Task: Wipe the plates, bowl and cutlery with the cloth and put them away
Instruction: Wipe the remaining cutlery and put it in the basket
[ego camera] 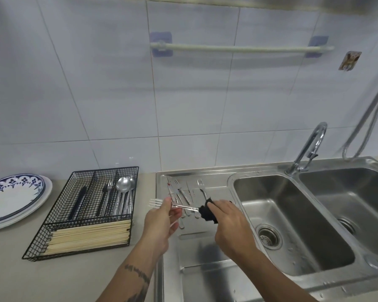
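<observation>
Steel fork [172, 204], pinched near its neck by the left hand [159, 223] above the draining board [205, 258], is best wiped by the black cloth [207, 211], bunched in the right hand [229, 227], being drawn fully along the handle.

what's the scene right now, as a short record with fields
left hand: left hand pinches the fork near its tines
right hand: right hand grips the black cloth around the fork's handle
still to wipe: loose cutlery lying on the drainboard
put away: forks and spoons in the wire organizer, chopsticks in its front section
plates: stacked plates on the counter, left of the organizer
sink: double sink with faucet
</observation>
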A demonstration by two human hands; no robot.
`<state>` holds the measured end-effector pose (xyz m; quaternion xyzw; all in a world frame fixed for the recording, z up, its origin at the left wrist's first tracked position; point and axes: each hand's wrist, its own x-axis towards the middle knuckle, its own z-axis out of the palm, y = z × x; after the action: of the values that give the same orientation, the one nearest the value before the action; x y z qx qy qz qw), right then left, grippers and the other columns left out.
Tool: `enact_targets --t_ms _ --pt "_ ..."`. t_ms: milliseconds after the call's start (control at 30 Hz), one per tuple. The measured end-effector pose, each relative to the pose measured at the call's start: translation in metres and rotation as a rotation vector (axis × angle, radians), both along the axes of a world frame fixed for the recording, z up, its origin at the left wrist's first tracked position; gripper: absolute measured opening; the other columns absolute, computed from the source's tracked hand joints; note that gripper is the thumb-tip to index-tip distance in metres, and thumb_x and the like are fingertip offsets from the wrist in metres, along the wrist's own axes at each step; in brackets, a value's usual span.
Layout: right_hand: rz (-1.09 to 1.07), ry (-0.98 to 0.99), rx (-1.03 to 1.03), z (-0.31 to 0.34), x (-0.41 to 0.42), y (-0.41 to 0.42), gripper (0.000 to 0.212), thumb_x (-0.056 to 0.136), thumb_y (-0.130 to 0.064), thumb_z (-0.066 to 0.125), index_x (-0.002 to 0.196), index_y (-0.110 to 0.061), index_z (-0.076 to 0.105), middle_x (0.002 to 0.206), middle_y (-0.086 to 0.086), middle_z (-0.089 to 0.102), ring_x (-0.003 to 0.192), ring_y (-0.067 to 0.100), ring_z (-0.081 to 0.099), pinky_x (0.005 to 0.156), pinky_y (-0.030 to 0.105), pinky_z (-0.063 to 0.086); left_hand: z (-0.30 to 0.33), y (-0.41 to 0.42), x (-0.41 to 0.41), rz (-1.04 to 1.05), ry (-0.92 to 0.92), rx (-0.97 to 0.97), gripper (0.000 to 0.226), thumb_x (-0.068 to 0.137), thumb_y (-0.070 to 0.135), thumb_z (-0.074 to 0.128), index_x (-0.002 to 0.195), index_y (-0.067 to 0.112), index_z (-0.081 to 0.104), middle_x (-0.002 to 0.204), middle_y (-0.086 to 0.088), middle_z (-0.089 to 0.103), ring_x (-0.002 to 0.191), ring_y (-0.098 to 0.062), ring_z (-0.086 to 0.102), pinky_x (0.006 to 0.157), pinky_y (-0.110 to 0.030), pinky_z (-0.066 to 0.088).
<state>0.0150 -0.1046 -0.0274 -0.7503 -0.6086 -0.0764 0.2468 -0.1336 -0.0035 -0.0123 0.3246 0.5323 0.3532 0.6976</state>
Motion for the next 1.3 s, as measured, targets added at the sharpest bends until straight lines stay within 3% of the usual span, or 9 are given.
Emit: enact_targets --t_ms 300,433,667,733,800,933,1033,1133,1300 --pt "0.092 0.036 -0.005 0.004 -0.022 0.054 0.061 0.055 -0.001 0.084 0.113 -0.014 0.068 0.109 0.0 0.068 0.102 0.019 0.063 0.093 0.028 0.044 -0.011 0.057 -0.019 0.082 0.036 -0.007 0.029 0.105 0.029 0.048 0.095 0.003 0.056 0.081 -0.017 0.071 0.07 -0.03 0.073 0.067 -0.041 0.061" --pt "0.115 0.059 -0.036 -0.001 -0.026 0.076 0.066 0.054 0.0 0.085 0.116 -0.014 0.067 0.111 0.0 0.068 0.103 0.022 0.063 0.095 0.035 0.046 -0.016 0.098 -0.043 0.066 0.161 0.023 0.031 0.103 0.032 0.05 0.099 0.002 0.059 0.076 -0.012 0.057 0.058 -0.022 0.062 0.066 -0.037 0.059" --pt "0.159 0.163 -0.041 -0.014 -0.037 0.108 0.063 0.061 0.015 0.07 0.118 -0.01 0.067 0.115 0.006 0.067 0.104 0.027 0.062 0.088 0.044 0.054 -0.025 0.159 -0.088 0.081 0.336 -0.013 0.029 0.095 0.022 0.057 0.071 0.006 0.059 0.047 -0.003 0.049 0.038 -0.019 0.048 0.048 -0.031 0.043" --pt "0.179 0.164 -0.04 -0.021 -0.037 0.116 0.058 0.067 0.013 0.064 0.12 -0.011 0.066 0.117 0.005 0.066 0.106 0.026 0.06 0.091 0.041 0.052 -0.022 0.169 -0.098 0.099 0.39 -0.022 0.017 0.092 0.006 0.05 0.085 0.006 0.065 0.047 -0.002 0.05 0.041 -0.018 0.05 0.048 -0.031 0.043" --pt "0.191 0.15 -0.058 -0.026 -0.037 0.124 0.056 0.07 0.008 0.059 0.121 -0.013 0.065 0.119 0.002 0.066 0.109 0.025 0.059 0.096 0.037 0.048 -0.026 0.182 -0.107 0.119 0.433 -0.01 0.027 0.093 -0.001 0.044 0.108 0.002 0.065 0.056 -0.005 0.054 0.051 -0.017 0.052 0.051 -0.028 0.043" --pt "0.167 0.106 -0.136 -0.029 -0.04 0.131 0.064 0.06 0.011 0.075 0.119 -0.013 0.067 0.115 0.002 0.067 0.106 0.024 0.061 0.092 0.034 0.045 -0.037 0.209 -0.121 0.143 0.533 0.089 0.036 0.098 0.007 0.045 0.128 -0.006 0.058 0.115 -0.023 0.068 0.062 -0.015 0.053 0.059 -0.027 0.05" --pt "0.177 0.048 -0.166 -0.029 -0.037 0.131 0.066 0.052 0.008 0.083 0.114 -0.012 0.069 0.111 0.005 0.067 0.1 0.026 0.064 0.084 0.037 0.053 -0.042 0.216 -0.125 0.094 0.687 0.148 0.034 0.095 0.004 0.052 0.126 0.009 0.065 0.106 -0.01 0.071 0.07 -0.016 0.06 0.072 -0.036 0.062" --pt "0.134 0.077 -0.185 -0.028 -0.029 0.127 0.065 0.054 0.006 0.083 0.114 -0.013 0.069 0.114 0.006 0.066 0.102 0.027 0.063 0.08 0.041 0.056 -0.045 0.218 -0.123 0.007 0.852 0.234 0.033 0.092 0.006 0.055 0.123 0.005 0.066 0.094 -0.004 0.066 0.069 -0.014 0.057 0.058 -0.028 0.048" --pt "0.038 0.045 -0.255 -0.038 -0.004 0.11 0.06 0.053 0.0 0.081 0.11 -0.012 0.07 0.11 0.005 0.066 0.1 0.028 0.063 0.076 0.038 0.057 -0.052 0.215 -0.116 -0.063 0.992 0.301 0.033 0.092 0.005 0.059 0.124 0.002 0.064 0.102 -0.01 0.064 0.083 -0.023 0.056 0.076 -0.03 0.046"
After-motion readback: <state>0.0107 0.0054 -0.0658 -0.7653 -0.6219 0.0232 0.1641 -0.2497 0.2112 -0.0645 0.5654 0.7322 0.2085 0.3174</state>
